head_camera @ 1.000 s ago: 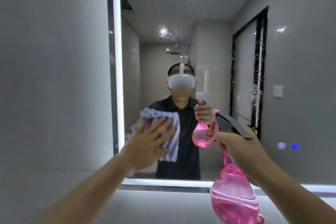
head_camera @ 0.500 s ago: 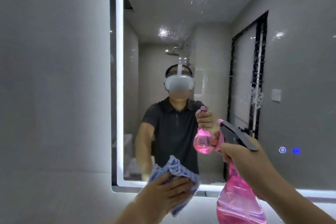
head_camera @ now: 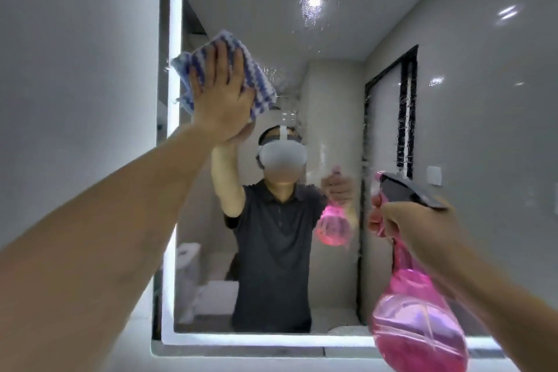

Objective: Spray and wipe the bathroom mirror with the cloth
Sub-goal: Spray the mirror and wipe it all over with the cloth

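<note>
The bathroom mirror (head_camera: pixel 471 136) fills the wall ahead, edged by a lit strip on its left and bottom. My left hand (head_camera: pixel 222 96) presses a blue-and-white checked cloth (head_camera: pixel 259 84) flat against the glass near the mirror's upper left, fingers spread over it. My right hand (head_camera: pixel 413 220) grips the neck of a pink spray bottle (head_camera: pixel 416 320) with a dark trigger head, held in front of the mirror at the lower right. Droplets and streaks of spray sit on the glass around the middle and top.
A grey tiled wall (head_camera: pixel 78 69) lies left of the mirror. The glass reflects a person in a dark shirt with a headset, a toilet and a dark-framed door. A ledge (head_camera: pixel 271 353) runs beneath the mirror's lit bottom edge.
My left hand dropped with the cloth to the mirror's bottom edge, then swept up to the upper left of the glass. The right hand with the bottle stayed roughly in place.
</note>
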